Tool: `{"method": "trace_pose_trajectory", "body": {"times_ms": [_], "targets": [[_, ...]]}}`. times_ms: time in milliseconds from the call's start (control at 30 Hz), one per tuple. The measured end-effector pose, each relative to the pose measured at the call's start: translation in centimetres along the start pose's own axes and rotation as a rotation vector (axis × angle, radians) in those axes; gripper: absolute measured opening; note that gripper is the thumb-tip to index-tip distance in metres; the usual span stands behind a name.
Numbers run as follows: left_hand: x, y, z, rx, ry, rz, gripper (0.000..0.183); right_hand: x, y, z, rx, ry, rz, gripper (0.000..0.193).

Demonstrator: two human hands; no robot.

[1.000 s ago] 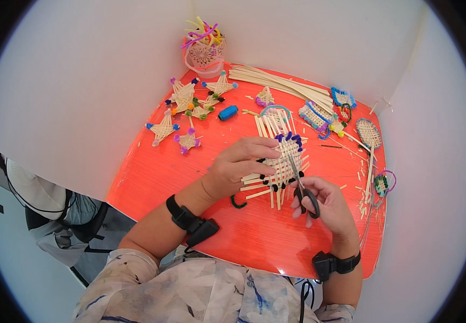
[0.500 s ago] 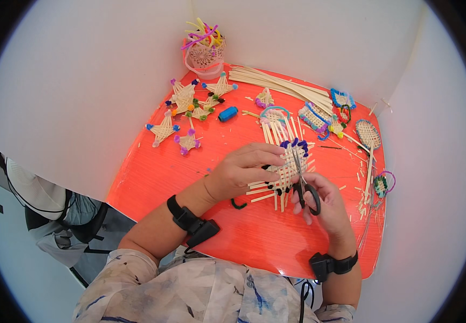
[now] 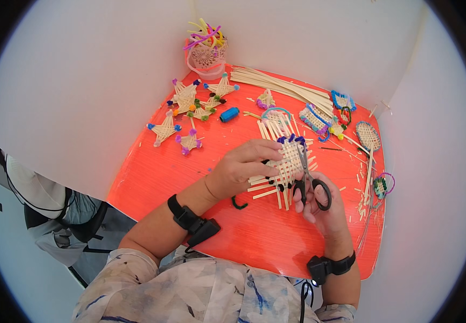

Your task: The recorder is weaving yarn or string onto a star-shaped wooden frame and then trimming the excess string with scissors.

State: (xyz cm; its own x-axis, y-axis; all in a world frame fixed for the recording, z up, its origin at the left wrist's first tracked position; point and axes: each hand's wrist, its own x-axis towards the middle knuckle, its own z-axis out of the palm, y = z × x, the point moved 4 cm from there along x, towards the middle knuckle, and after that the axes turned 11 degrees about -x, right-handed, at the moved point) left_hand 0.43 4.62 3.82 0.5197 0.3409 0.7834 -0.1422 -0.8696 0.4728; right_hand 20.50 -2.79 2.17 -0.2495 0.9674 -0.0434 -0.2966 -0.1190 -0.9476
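A mat woven from pale flat strips (image 3: pixel 288 168) lies before me, its loose strip ends sticking out all round. Dark blue pipe cleaner loops over its far edge, and black tufts show along its left and near edges. My left hand (image 3: pixel 250 164) grips the mat by its left side, the thumb and fingers partly hiding it. In my right hand (image 3: pixel 324 210) is a pair of scissors (image 3: pixel 323 195) with black handles, its fingers through or around the loops. The blades point away from me, over the mat's right part near the blue pipe cleaner.
Several woven stars (image 3: pixel 164 129) and a blue thread spool (image 3: pixel 229 114) lie at left. A pink basket of pipe cleaners (image 3: pixel 206 56) stands at the back beside long strips (image 3: pixel 276 86). Small woven pieces (image 3: pixel 368 135) and cut scraps (image 3: pixel 363 202) lie right. Walls border the red table (image 3: pixel 200 215).
The scissors have turned slightly and shifted right, with the handles spread wider and more of them showing. My left hand stays at the mat, which has barely moved.
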Motion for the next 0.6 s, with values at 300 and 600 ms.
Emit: {"method": "trace_pose_trajectory", "body": {"times_ms": [300, 600], "targets": [[-0.7, -1.3, -1.0, 0.070, 0.151, -0.051, 0.018, -0.2, -0.2, 0.3, -0.131, -0.133, 0.108, 0.038], [-0.2, 0.1, -0.8, 0.106, 0.077, 0.020, 0.025, -0.2, -0.1, 0.5, -0.195, -0.111, 0.155, 0.035]]}}
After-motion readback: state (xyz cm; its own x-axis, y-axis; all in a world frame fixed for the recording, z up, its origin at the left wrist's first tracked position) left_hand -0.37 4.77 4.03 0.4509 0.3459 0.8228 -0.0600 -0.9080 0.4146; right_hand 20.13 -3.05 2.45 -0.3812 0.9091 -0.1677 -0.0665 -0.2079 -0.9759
